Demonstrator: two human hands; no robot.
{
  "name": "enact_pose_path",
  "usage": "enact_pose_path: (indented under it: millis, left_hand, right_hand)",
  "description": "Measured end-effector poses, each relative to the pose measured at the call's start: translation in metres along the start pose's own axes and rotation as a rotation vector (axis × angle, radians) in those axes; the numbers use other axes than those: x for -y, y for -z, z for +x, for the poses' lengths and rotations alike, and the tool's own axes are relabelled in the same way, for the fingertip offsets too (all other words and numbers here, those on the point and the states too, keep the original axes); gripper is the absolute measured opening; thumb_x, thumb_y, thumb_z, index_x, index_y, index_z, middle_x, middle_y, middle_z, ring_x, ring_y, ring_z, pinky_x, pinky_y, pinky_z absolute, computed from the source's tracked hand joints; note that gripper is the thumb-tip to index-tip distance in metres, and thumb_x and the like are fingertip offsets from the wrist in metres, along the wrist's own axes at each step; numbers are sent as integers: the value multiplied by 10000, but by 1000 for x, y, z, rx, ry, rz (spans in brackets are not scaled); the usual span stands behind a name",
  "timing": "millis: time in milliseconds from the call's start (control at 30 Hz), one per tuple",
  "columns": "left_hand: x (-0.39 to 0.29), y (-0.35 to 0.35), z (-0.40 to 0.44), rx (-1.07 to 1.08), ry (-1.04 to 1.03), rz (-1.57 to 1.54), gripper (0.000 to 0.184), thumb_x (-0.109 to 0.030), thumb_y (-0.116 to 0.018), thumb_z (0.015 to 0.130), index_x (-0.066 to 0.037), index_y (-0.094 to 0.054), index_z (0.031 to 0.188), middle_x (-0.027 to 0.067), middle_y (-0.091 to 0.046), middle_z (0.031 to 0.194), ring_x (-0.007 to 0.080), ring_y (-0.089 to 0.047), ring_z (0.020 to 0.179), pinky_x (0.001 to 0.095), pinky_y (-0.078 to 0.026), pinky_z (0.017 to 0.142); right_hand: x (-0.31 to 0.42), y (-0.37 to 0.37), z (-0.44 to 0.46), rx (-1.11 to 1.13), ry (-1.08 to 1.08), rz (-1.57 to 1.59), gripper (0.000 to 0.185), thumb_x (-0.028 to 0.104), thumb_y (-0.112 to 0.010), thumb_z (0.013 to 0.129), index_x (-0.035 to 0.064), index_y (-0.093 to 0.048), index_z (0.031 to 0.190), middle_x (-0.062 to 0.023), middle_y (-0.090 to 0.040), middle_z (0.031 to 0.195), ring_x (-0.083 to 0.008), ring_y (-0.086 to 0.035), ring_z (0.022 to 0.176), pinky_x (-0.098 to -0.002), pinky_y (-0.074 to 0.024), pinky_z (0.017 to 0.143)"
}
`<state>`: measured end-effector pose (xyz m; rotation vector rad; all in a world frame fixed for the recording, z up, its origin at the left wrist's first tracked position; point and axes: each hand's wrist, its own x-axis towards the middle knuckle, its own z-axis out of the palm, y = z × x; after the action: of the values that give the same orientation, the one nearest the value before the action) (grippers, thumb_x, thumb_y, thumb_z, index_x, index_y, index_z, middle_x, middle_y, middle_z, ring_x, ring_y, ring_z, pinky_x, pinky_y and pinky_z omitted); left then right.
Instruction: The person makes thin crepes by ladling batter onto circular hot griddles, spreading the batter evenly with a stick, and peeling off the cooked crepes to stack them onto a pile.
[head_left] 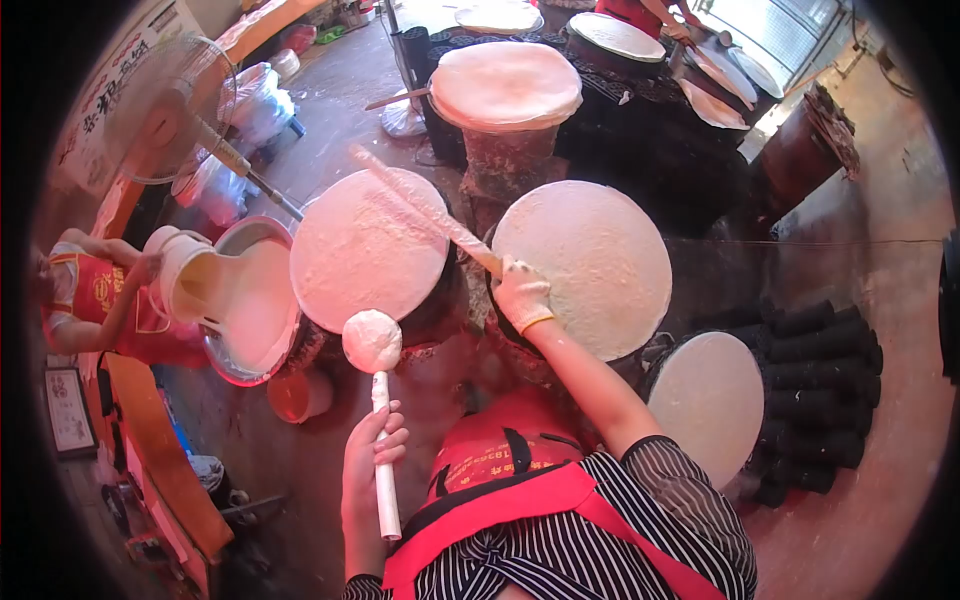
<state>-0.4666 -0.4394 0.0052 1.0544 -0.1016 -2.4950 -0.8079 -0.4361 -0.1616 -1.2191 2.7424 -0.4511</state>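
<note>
My left hand (374, 445) is closed around the pale handle of a ladle (371, 342), whose round head is coated in white batter. The ladle head is at the near edge of the left round griddle (350, 265), which carries a wide pale layer of batter. In a white glove, my right hand (523, 294) grips a long wooden batter spreader (425, 212). The spreader reaches up and left across that griddle; whether it touches the batter I cannot tell. Just right of the glove is another griddle (590, 270) with a pale round sheet.
At left, another person (100, 295) tips a white bucket (180, 275) over a metal basin (262, 300) of batter. A stack of pale flatbreads (505, 85) stands ahead. Right are a further round (710, 400) and black cylinders (815, 390). A fan (170, 120) stands left.
</note>
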Motion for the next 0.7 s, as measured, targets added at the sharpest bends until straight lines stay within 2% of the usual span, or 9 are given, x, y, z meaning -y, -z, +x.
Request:
enact_pose_path:
  millis: [67, 167, 300, 367, 433, 500, 567, 633, 700]
  left_hand:
    - [-7, -4, 10, -18, 37, 16, 214, -107, -422, 1062, 44, -427, 1213, 30, -400, 814, 58, -355, 535, 177, -320, 365]
    - [-17, -8, 22, 73, 59, 66, 211, -81, -464, 1045, 55, -469, 1206, 28, -421, 818, 43, -363, 564, 156, -303, 402]
    - [-27, -28, 31, 59, 77, 101, 205, -84, -466, 1045, 47, -476, 1202, 26, -422, 818, 42, -368, 570, 157, -307, 406]
    - [-31, -34, 36, 83, 79, 154, 199, -85, -466, 1046, 33, -473, 1205, 22, -422, 818, 42, -371, 575, 157, -309, 407]
    - [-34, -39, 44, 94, 94, 164, 195, -85, -464, 1046, 25, -469, 1206, 19, -417, 813, 42, -368, 572, 159, -306, 405]
    - [-35, -45, 49, 106, 109, 176, 191, -86, -462, 1047, 17, -465, 1208, 17, -413, 807, 43, -366, 569, 160, -303, 403]
    - [-34, -50, 54, 112, 141, 173, 183, -87, -457, 1048, 5, -459, 1207, 12, -406, 796, 42, -359, 557, 162, -296, 396]
    - [-29, -56, 58, 115, 151, 180, 179, -88, -454, 1049, 3, -459, 1202, 12, -404, 792, 41, -356, 551, 163, -292, 392]
    - [-24, -63, 61, 119, 165, 191, 174, -89, -452, 1050, 2, -460, 1198, 12, -403, 788, 40, -352, 545, 163, -289, 387]
  right_hand:
    - [-1, -3, 1, -37, 48, -11, 184, 286, -617, 885, 103, -618, 908, -149, -711, 885, -350, -711, 825, -477, -565, 734]
    - [1, -7, -9, -114, 132, -34, 187, 294, -632, 872, 116, -639, 928, -143, -709, 859, -344, -712, 815, -476, -566, 726]
    - [-7, 12, 11, -73, -45, 141, 256, 347, -649, 857, 95, -691, 883, -191, -716, 876, -394, -696, 812, -479, -559, 719]
    - [-42, 6, 21, -137, -50, 173, 293, 357, -683, 868, 66, -693, 834, -165, -715, 790, -350, -693, 726, -454, -544, 670]
    - [-92, -9, 33, -157, -189, 607, 371, 416, -665, 882, 51, -711, 931, -175, -711, 779, -367, -686, 722, -476, -536, 698]
    - [-111, 34, 28, -116, -402, 868, 325, 360, -715, 875, 44, -719, 954, -73, -662, 688, -233, -636, 625, -396, -510, 616]
    - [-124, 84, 12, -94, -536, 1178, 236, 275, -708, 872, 57, -709, 963, 25, -592, 705, -74, -526, 618, -256, -389, 533]
    - [-156, 94, -1, -371, -283, 1277, 264, 200, -593, 880, 49, -710, 1064, 32, -619, 812, -27, -523, 651, -219, -372, 527]
    - [-196, 116, -16, -458, -267, 1305, 361, 133, -493, 854, 20, -686, 1136, 8, -646, 958, -64, -580, 739, -221, -434, 599]
